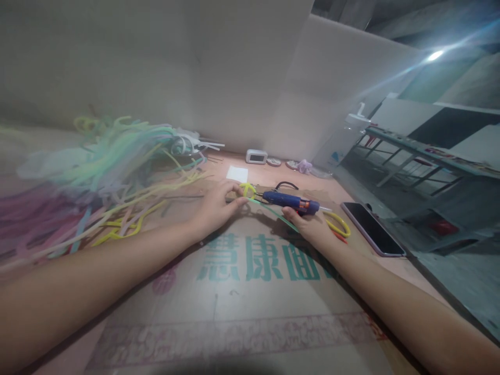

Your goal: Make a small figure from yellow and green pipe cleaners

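My left hand (221, 203) pinches a yellow pipe cleaner (247, 190) bent into a small loop, between thumb and fingers. A thin green stem (275, 209) runs from the same fingertips toward my right hand. Closed around the handle of a blue hot glue gun (287, 199) is my right hand (310, 226); the handle and most of its fingers are hidden. The gun's nozzle points left and lies very close to the yellow loop. Whether it touches cannot be told. Just right of the gun lie a yellow bent pipe cleaner (340, 223) and an orange piece (340, 237).
A large blurred heap of coloured pipe cleaners (128, 151) spreads on the left. At the back are a white paper (237, 173), a small digital clock (257, 156) and a clear plastic container (332, 148). A phone (373, 229) lies near the right edge. Printed sheeting (234, 307) covers the table.
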A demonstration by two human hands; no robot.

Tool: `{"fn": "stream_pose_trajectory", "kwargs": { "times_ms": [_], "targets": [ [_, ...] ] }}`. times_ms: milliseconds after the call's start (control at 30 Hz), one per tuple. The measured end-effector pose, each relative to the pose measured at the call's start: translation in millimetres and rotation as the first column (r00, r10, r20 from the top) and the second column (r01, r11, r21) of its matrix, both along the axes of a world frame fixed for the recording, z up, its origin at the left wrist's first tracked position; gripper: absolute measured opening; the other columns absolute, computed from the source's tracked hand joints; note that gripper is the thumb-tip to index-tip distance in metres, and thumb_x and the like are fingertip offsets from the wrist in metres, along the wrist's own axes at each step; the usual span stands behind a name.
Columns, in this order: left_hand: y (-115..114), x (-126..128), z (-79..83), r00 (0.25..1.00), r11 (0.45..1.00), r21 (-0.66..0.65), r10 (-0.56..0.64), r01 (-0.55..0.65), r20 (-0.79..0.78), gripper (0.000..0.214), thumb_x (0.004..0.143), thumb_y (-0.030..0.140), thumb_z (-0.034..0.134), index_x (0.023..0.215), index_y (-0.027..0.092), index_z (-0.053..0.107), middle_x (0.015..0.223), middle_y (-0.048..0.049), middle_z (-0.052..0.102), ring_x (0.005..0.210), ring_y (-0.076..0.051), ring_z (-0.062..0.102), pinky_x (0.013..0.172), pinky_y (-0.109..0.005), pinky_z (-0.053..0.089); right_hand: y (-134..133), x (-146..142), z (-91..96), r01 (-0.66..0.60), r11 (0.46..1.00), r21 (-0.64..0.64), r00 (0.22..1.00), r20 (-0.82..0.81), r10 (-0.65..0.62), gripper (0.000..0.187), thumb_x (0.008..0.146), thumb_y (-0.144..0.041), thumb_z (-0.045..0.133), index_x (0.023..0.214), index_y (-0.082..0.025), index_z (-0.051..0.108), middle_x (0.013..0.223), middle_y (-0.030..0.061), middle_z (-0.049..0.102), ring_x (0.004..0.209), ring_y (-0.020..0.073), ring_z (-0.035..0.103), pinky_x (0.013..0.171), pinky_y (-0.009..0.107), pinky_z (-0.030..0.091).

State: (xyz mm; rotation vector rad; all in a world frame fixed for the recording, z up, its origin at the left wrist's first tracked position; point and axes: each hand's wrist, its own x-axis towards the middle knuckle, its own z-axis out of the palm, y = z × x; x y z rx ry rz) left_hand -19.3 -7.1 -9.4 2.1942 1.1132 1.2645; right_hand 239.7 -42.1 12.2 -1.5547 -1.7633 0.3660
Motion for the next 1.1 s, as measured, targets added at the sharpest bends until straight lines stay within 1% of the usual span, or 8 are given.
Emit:
{"fn": "stream_pose_trajectory", "kwargs": {
  "times_ms": [200,400,567,633,733,867,967,1100],
  "targets": [
    [-0.6,0.3,0.4,1.0,1.0,0.003,0.007,-0.007,0.0,0.018,0.092,0.037,0.058,0.086,0.02,0.057,0.105,-0.0063,0.067,0.107,-0.024,0.06,0.095,-0.038,0.046,-0.7,-2.1,3.1,0.013,1.0,-0.005,1.0,0.007,-0.013,0.043,0.075,-0.064,0.062,0.085,-0.023,0.066,0.079,0.0061,0.073,0.081,0.0288,0.07,0.074,0.039,0.056],
    [-1.8,0.4,2.2,1.0,1.0,0.002,0.001,-0.001,0.007,0.019,0.092,0.038,0.057,0.086,0.02,0.056,0.104,-0.0064,0.066,0.106,-0.024,0.06,0.096,-0.038,0.046,-0.2,-2.3,3.6,0.005,1.0,0.003,1.0,0.006,-0.005,0.041,0.076,-0.065,0.061,0.074,-0.025,0.066,0.071,0.006,0.071,0.09,0.0312,0.069,0.081,0.041,0.056],
    [-2.0,0.7,3.0,1.0,1.0,-0.006,0.003,-0.003,0.011,0.018,0.091,0.037,0.058,0.085,0.02,0.056,0.105,-0.0071,0.067,0.108,-0.025,0.06,0.096,-0.039,0.045,0.2,-2.3,3.2,0.007,1.0,-0.029,1.0,0.0,-0.007,0.043,0.077,-0.065,0.06,0.08,-0.023,0.07,0.08,0.0086,0.074,0.092,0.0329,0.07,0.085,0.045,0.056],
    [-1.9,0.7,2.7,1.0,1.0,-0.009,0.004,-0.004,0.014,0.018,0.091,0.037,0.058,0.085,0.02,0.056,0.105,-0.0069,0.067,0.108,-0.025,0.06,0.096,-0.039,0.045,0.2,-1.7,2.3,0.005,1.0,-0.03,1.0,-0.012,-0.005,0.043,0.078,-0.065,0.061,0.08,-0.023,0.07,0.079,0.0088,0.075,0.091,0.0331,0.07,0.084,0.046,0.056],
    [-1.5,0.5,2.3,1.0,1.0,-0.022,0.009,-0.009,0.008,0.018,0.091,0.038,0.058,0.087,0.02,0.056,0.104,-0.0059,0.066,0.107,-0.024,0.06,0.095,-0.038,0.045,0.1,-0.9,1.6,0.004,1.0,-0.015,1.0,-0.026,-0.004,0.042,0.078,-0.065,0.062,0.079,-0.024,0.071,0.077,0.0083,0.074,0.089,0.0325,0.07,0.082,0.045,0.057],
    [-1.5,0.5,3.2,1.0,0.998,-0.062,0.023,-0.022,0.012,0.017,0.091,0.037,0.058,0.087,0.02,0.057,0.097,-0.0043,0.066,0.1,-0.023,0.061,0.093,-0.037,0.046,0.0,-1.0,2.3,-0.003,1.0,-0.023,1.0,-0.019,0.002,0.042,0.077,-0.065,0.062,0.079,-0.023,0.072,0.08,0.0079,0.075,0.086,0.0311,0.07,0.079,0.043,0.057],
    [-1.7,0.6,4.0,0.999,0.996,-0.081,0.026,-0.025,0.019,0.017,0.09,0.037,0.058,0.086,0.02,0.057,0.098,-0.0044,0.066,0.099,-0.023,0.061,0.093,-0.038,0.046,-0.5,-1.9,2.9,-0.027,0.999,-0.017,0.999,-0.029,0.027,0.043,0.078,-0.064,0.063,0.082,-0.022,0.072,0.084,0.0078,0.076,0.088,0.0303,0.071,0.079,0.041,0.057],
    [-0.8,0.3,2.9,1.0,0.997,-0.071,0.009,-0.008,0.022,0.019,0.091,0.038,0.057,0.087,0.02,0.057,0.1,-0.0049,0.066,0.101,-0.023,0.061,0.093,-0.038,0.045,-1.6,-3.1,3.2,-0.026,1.0,-0.017,0.998,-0.052,0.025,0.042,0.077,-0.062,0.064,0.083,-0.022,0.073,0.087,0.0085,0.076,0.091,0.0307,0.071,0.081,0.042,0.057]
  ]
}}
